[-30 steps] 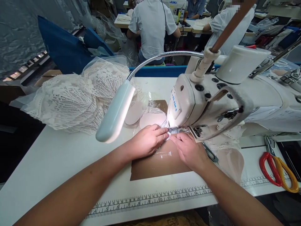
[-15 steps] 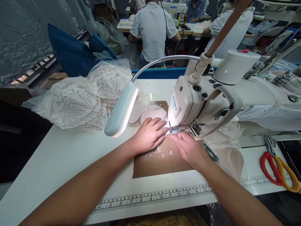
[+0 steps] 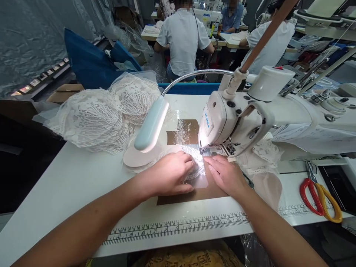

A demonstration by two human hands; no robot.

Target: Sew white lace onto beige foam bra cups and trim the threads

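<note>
My left hand (image 3: 175, 172) rests on a white lace piece (image 3: 197, 163), its fingers slightly bent and its thumb stretched apart. The lace runs up to the needle area of the white sewing machine (image 3: 213, 120). Beyond my left hand, a pale rounded cup (image 3: 140, 155) lies joined to or beside the lace; I cannot tell which. Just right of the presser foot, my right hand (image 3: 225, 172) lies with its fingers extended on the brown sheet (image 3: 178, 198), fingertips by the lace's edge. Dark-handled snips (image 3: 248, 180) show partly beside my right hand.
A lamp (image 3: 151, 124) on a bent metal neck hangs over the work. White lace pieces (image 3: 91, 120) are heaped at the left. Scissors (image 3: 319, 196) lie at the right, and a printed ruler (image 3: 178, 226) follows the front edge. Co-workers sit beyond.
The lace and pale cup have swung left and toward me, uncovering the brown sheet behind. My left hand has shifted slightly nearer me, its fingers more bent. The view has shifted a little.
</note>
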